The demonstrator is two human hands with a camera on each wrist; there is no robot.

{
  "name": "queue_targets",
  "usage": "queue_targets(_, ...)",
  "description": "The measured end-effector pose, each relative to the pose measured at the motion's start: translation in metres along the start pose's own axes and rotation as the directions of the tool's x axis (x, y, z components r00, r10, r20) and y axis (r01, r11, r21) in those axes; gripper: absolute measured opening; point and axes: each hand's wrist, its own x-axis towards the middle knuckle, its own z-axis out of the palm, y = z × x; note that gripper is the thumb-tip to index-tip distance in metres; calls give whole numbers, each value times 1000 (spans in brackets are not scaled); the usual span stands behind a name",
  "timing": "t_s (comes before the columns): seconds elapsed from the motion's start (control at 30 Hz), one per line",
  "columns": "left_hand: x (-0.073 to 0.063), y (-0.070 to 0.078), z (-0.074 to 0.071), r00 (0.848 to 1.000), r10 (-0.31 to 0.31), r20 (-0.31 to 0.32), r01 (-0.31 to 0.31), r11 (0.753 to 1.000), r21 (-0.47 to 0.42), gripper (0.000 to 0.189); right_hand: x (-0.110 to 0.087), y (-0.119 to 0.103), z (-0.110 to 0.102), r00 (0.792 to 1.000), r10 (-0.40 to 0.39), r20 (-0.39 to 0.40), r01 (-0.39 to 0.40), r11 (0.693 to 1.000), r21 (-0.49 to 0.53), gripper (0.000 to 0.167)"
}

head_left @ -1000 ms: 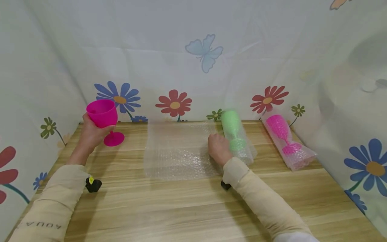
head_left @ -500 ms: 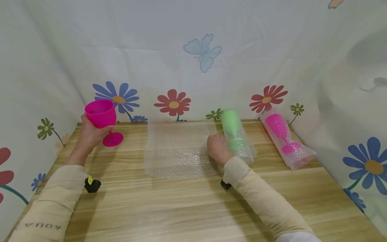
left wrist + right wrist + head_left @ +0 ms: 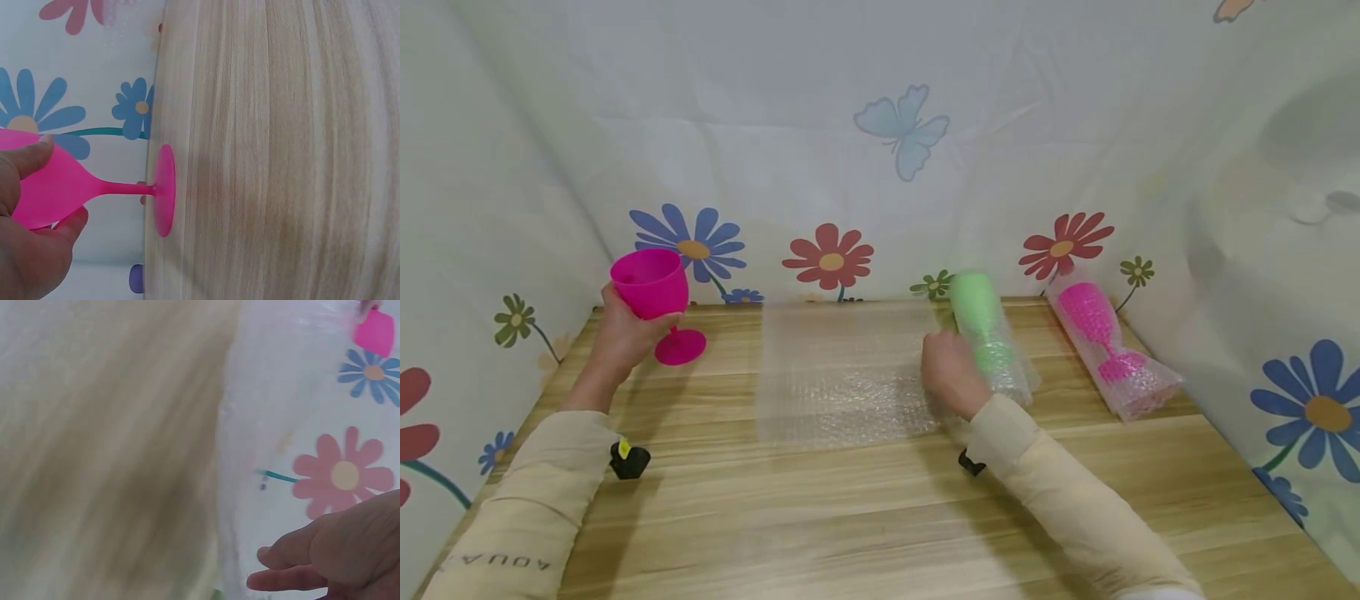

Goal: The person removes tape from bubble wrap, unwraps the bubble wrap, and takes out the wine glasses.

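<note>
My left hand grips a bright pink goblet round its bowl, thumb on one side. The goblet stays upright near the back left of the table, and its stem and round foot show in the left wrist view. A flat piece of clear bubble wrap lies mid-table. At its right edge my right hand is curled and pinches the film. In the right wrist view, the thumb and a finger lie close together by the film's edge. The other fingers are mostly hidden.
Right beside my right hand lies a green goblet in bubble wrap. Farther right, another pink goblet lies wrapped the same way. Flower-printed cloth walls close off the back and sides of the wooden table.
My right hand has shifted slightly right, towards the wrapped green goblet, which has moved a little too. The left hand and its pink goblet have hardly moved.
</note>
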Motion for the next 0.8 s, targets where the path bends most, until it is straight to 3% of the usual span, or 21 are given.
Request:
queue_targets(0.13,0,0,0,1000,6,-7,-6,1000,2,99,-3,12,-14,996,51,-70,-41,990,137,22)
queue_targets(0.23,-1,0,0,1000,6,-8,-6,1000,9,99,-7,23,-24,987,110,-114,-77,962,260,22)
queue_targets(0.37,-1,-1,-1,1000,4,-4,-4,1000,10,100,-11,42,-32,976,157,-148,-103,942,320,22)
queue_targets(0.57,0,-1,0,1000,-2,3,2,1000,5,100,-13,70,-35,971,209,-117,-144,899,415,20)
queue_targets(0.8,-1,0,0,1000,1,1,-1,1000,8,100,-12,91,-34,973,226,-43,-190,897,400,25)
